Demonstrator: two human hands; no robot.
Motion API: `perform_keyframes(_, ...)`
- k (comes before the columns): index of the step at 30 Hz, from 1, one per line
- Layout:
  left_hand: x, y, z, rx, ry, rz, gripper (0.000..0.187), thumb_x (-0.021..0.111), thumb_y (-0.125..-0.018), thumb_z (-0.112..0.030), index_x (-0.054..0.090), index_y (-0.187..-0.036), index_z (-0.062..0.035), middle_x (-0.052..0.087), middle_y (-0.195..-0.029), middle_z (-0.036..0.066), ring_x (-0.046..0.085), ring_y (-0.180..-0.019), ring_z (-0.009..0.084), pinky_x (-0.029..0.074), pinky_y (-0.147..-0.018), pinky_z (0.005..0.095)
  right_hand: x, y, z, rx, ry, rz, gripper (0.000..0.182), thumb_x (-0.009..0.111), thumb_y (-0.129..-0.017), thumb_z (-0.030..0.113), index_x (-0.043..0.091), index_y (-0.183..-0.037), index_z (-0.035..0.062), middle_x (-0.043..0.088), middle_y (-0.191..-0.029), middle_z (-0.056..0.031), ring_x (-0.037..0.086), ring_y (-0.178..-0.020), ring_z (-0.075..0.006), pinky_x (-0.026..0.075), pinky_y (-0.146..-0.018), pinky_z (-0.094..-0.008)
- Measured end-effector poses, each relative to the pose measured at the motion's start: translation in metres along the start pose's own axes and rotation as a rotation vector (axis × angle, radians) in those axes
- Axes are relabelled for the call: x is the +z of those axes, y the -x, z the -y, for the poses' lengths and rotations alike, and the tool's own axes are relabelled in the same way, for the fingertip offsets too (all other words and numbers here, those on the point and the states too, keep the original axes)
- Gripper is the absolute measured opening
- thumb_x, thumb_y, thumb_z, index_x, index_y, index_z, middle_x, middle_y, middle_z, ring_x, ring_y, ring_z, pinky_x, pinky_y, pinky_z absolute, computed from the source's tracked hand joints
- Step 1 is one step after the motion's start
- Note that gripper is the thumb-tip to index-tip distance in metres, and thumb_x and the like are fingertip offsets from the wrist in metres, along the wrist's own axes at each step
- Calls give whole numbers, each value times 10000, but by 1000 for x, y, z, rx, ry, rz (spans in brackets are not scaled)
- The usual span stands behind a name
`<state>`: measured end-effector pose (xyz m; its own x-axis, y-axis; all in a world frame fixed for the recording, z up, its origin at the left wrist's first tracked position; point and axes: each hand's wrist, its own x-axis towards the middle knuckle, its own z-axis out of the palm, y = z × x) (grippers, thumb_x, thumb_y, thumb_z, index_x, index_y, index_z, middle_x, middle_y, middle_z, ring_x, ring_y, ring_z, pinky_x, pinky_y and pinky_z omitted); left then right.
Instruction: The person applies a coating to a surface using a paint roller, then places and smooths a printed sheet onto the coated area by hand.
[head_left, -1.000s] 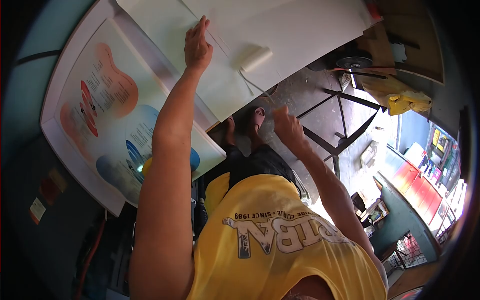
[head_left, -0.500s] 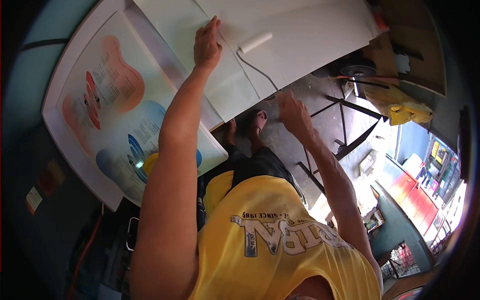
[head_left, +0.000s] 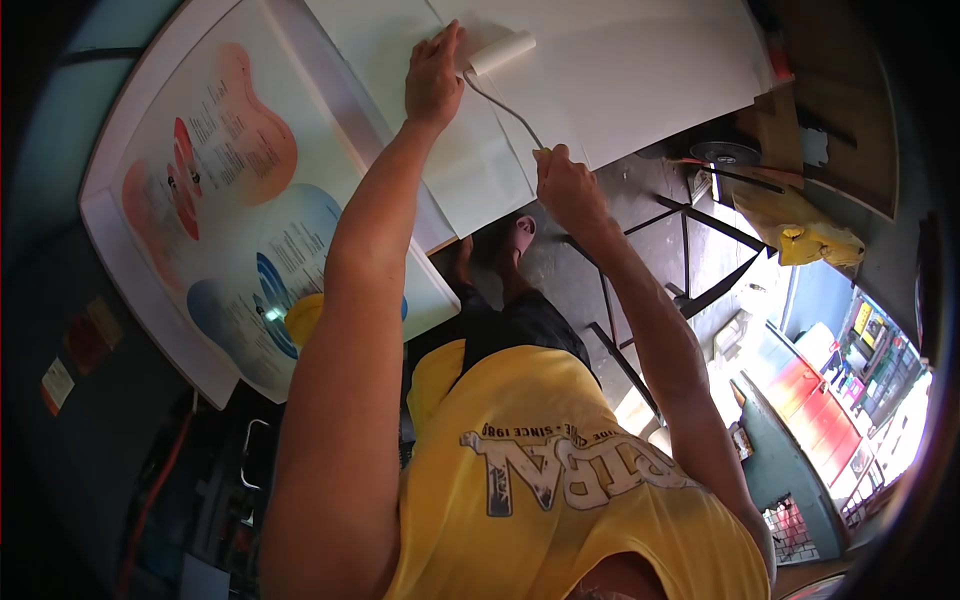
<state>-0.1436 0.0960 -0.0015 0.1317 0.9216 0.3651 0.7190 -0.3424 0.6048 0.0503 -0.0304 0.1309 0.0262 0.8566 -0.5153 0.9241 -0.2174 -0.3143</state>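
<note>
My right hand (head_left: pixel 570 188) is closed round the handle of a small paint roller (head_left: pixel 503 53), whose thin bent wire frame runs up to a white sleeve. The sleeve lies against a large white sheet (head_left: pixel 640 80), beside the fingers of my left hand (head_left: pixel 435 80). That left hand rests on the sheet near a lengthwise seam, its fingers stretched out. Left of it is a white-framed panel (head_left: pixel 230 200) printed with red and blue shapes and small text.
Below the sheet's edge, a black metal frame (head_left: pixel 685 210) stands on the grey floor (head_left: pixel 640 190). Yellow cloth (head_left: pixel 820 247) and brown boards (head_left: pixel 850 140) are at the right. A red panel (head_left: pixel 815 400) shows in the bright area at lower right.
The roller and my right hand have shifted left and slightly up, bringing the sleeve close to my left hand. My left hand has moved slightly right and up.
</note>
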Motion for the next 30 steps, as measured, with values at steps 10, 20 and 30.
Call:
perform_keyframes(10, -1, 0, -1, -47, -24, 75, 830, 642, -730, 125, 390, -1496, -73, 606, -1393, 29, 510, -1316, 246, 378, -1145, 397, 32, 95, -56, -12, -21, -82, 277, 520, -1036, 280, 434, -1042, 17, 639, -695, -303, 637, -709, -536, 510, -616, -642)
perform_keyframes(20, -1, -3, -3, -42, -40, 105, 821, 623, -727, 150, 385, -1481, -72, 598, -1414, 10, 502, -1310, 262, 363, -1159, 394, 51, 228, -151, 181, -31, 28, 195, 522, -1029, 222, 441, -1002, 46, 631, -664, -244, 640, -661, -487, 494, -525, -572)
perform_keyframes(30, -3, -2, -7, -62, -30, 87, 817, 606, -723, 154, 405, -1474, -97, 599, -1411, -13, 512, -1282, 286, 400, -1132, 398, 21, 48, -54, -208, 87, -152, 289, 463, -1054, 282, 506, -1024, -2, 656, -735, -279, 656, -685, -495, 552, -617, -562)
